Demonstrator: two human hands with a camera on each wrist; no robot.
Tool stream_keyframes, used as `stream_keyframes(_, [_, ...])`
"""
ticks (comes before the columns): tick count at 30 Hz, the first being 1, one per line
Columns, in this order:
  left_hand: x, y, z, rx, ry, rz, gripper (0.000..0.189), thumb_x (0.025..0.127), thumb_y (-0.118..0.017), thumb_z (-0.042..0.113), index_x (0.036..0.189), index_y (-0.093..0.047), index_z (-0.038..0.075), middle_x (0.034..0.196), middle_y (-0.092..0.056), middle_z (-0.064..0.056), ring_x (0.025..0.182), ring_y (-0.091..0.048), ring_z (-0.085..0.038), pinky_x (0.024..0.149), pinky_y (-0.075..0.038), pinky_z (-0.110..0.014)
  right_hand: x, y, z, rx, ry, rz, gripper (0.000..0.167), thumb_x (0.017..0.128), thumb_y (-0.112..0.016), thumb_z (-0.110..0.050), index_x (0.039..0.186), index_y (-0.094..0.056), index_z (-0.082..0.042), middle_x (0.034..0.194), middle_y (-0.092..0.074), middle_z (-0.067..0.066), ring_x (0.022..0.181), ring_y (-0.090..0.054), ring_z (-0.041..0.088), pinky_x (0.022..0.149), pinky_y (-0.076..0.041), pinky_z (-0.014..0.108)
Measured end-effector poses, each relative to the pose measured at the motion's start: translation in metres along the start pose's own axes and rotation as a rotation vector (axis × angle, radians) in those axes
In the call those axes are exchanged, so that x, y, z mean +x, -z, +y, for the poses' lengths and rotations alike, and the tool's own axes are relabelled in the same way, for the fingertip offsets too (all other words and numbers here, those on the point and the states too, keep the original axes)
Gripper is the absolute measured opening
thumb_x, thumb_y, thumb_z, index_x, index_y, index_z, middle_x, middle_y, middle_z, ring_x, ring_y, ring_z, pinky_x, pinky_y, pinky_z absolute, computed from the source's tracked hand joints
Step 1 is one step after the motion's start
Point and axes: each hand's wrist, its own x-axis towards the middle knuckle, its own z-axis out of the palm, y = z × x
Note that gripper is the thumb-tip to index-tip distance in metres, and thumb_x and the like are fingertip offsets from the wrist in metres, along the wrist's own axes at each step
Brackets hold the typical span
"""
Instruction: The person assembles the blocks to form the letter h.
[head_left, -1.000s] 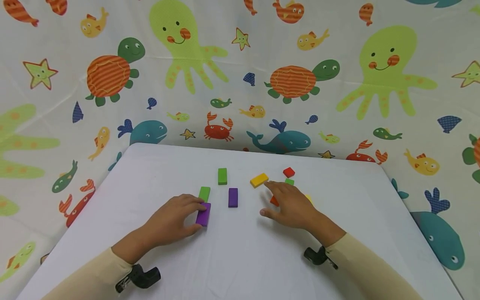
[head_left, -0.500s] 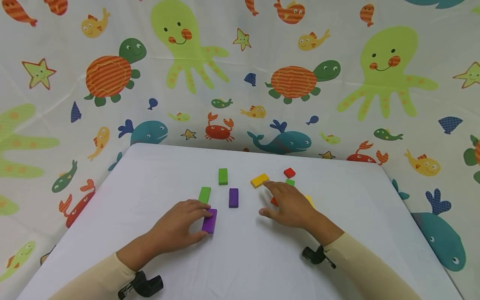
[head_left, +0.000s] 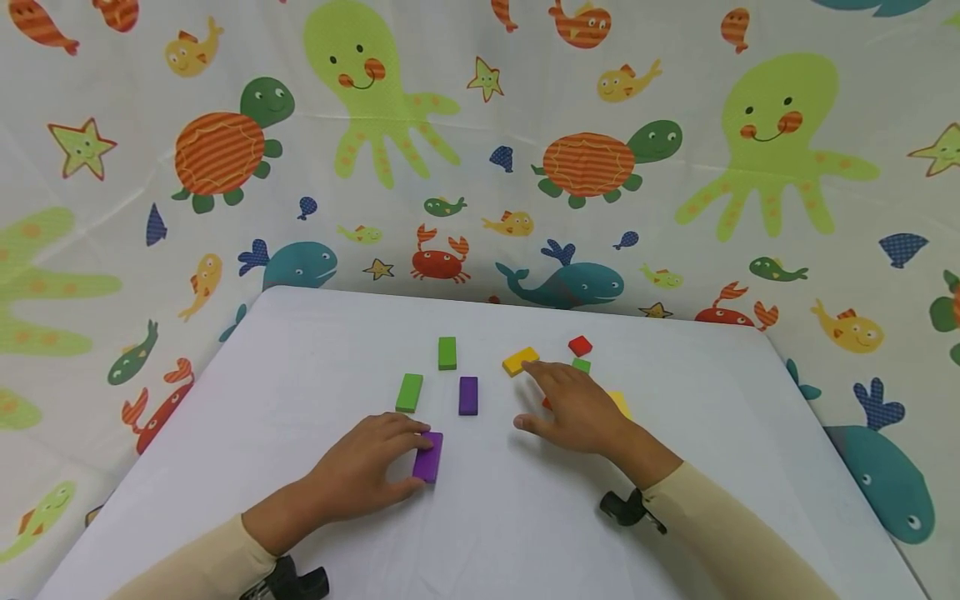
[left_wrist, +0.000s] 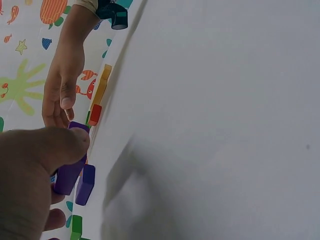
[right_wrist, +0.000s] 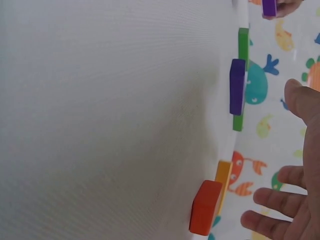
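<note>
A purple block [head_left: 428,457] is pinched between the thumb and fingers of my left hand [head_left: 356,467], held above the white table. In the left wrist view the thumb [left_wrist: 65,142] presses the near face of this block [left_wrist: 69,176], and part of the fingers is hidden behind it. My right hand [head_left: 581,408] hovers with spread, relaxed fingers over the right-hand blocks and holds nothing. By its index fingertip lies a yellow block [head_left: 519,362]. An orange-red block [head_left: 547,403] is partly covered by that hand in the head view, but shows plainly in the right wrist view.
Another purple block [head_left: 468,396] lies mid-table, near two green blocks [head_left: 408,392]. Beyond the right hand are a red block [head_left: 580,345], a small green block [head_left: 582,365] and a second yellow block [head_left: 619,403], partly hidden. A sea-animal printed cloth [head_left: 480,192] hangs behind the table [head_left: 510,533].
My left hand has drawn the purple block toward me and slightly right, away from the nearer green block, which now shows fully. The right hand has barely shifted.
</note>
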Motion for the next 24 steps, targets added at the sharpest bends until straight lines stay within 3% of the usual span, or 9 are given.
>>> stream_keyframes(9, [-0.003, -0.008, 0.004, -0.021, -0.039, 0.005, 0.042, 0.083, -0.086, 0.039, 0.118, -0.072, 0.022, 0.133, -0.064, 0.005, 0.128, -0.055, -0.019, 0.108, -0.045, -0.045, 0.004, 0.0, -0.006, 0.011, -0.003, -0.008, 0.093, 0.086, -0.069, -0.066, 0.158, -0.038, -0.017, 0.154, -0.047, 0.011, 0.142, -0.042, 0.033, 0.114, -0.037, 0.055])
stream_keyframes(24, [-0.003, -0.015, 0.006, -0.035, -0.019, -0.017, 0.04, 0.083, -0.085, 0.038, 0.117, -0.072, 0.021, 0.131, -0.065, 0.005, 0.126, -0.055, -0.019, 0.108, -0.045, -0.045, 0.011, -0.001, -0.01, -0.016, -0.002, -0.011, 0.093, 0.087, -0.068, -0.068, 0.158, -0.039, -0.016, 0.155, -0.047, 0.01, 0.142, -0.042, 0.034, 0.116, -0.034, 0.057])
